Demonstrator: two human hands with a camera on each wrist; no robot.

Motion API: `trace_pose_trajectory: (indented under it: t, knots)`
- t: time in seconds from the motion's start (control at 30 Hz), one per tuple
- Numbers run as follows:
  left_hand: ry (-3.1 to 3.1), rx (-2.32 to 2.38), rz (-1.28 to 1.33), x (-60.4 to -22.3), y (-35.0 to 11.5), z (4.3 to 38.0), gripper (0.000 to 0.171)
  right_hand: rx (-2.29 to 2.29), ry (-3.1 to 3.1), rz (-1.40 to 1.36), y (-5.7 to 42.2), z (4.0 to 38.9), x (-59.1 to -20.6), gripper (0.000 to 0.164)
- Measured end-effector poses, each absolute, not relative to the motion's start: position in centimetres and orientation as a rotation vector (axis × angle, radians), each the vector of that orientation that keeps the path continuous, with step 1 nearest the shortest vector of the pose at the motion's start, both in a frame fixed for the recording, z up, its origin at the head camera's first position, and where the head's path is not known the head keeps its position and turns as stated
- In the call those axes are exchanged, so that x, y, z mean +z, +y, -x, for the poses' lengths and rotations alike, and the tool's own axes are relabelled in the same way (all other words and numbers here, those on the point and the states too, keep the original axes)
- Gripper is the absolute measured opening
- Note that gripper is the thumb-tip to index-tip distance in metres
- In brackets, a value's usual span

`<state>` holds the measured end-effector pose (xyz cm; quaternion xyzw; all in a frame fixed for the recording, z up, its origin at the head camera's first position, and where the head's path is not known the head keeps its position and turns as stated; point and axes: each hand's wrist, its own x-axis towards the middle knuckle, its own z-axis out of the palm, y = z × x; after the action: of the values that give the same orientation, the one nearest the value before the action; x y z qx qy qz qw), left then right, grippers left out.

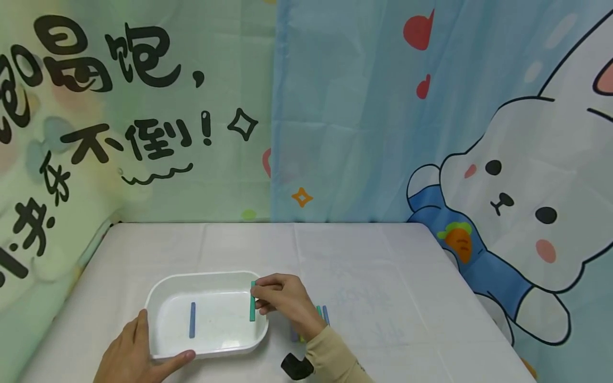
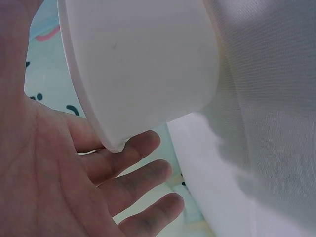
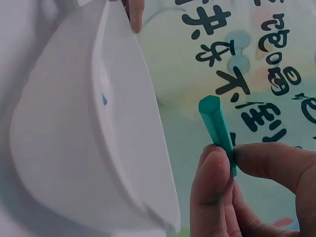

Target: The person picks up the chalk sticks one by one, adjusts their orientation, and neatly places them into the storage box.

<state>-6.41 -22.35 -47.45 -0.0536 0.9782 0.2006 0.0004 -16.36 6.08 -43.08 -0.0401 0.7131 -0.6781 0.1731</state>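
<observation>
1. Black object (image 1: 297,367) at the cuff of the beige sleeve (image 1: 332,354), right arm.
2. Left hand (image 1: 131,351): fingers apart and extended, thumb on near edge of white tray (image 1: 222,324), fingers at its left edge. I read it as spanning the near left corner, not clamped.
3. Loose sticks (image 1: 325,314), blue, green and yellow, off the tray's right edge on the worktop (image 1: 383,298). Right wrist partly hides them; I can't count.
4. Blue stick (image 1: 192,320) lies in tray, left of centre, pointing near to far.
5. Right hand (image 1: 284,300): thumb and fingers pinched on green stick (image 1: 252,308), at tray's right edge. Can't tell its height over the tray.
6. Tray sits nearer worktop's left edge than right.
7. Beyond worktop's far edge: printed backdrop (image 1: 330,106), rabbit (image 1: 507,213) at right.
</observation>
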Motion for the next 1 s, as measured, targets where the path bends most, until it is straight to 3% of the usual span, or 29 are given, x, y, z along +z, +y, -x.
trace_pose_trajectory:
  t: [1.0]
  knots:
    - [3.097, 0.599, 0.187, -47.9, -22.3, 6.7, 0.136, -1.874, 2.022, 0.159, -0.5, 16.0, -43.6, 0.019]
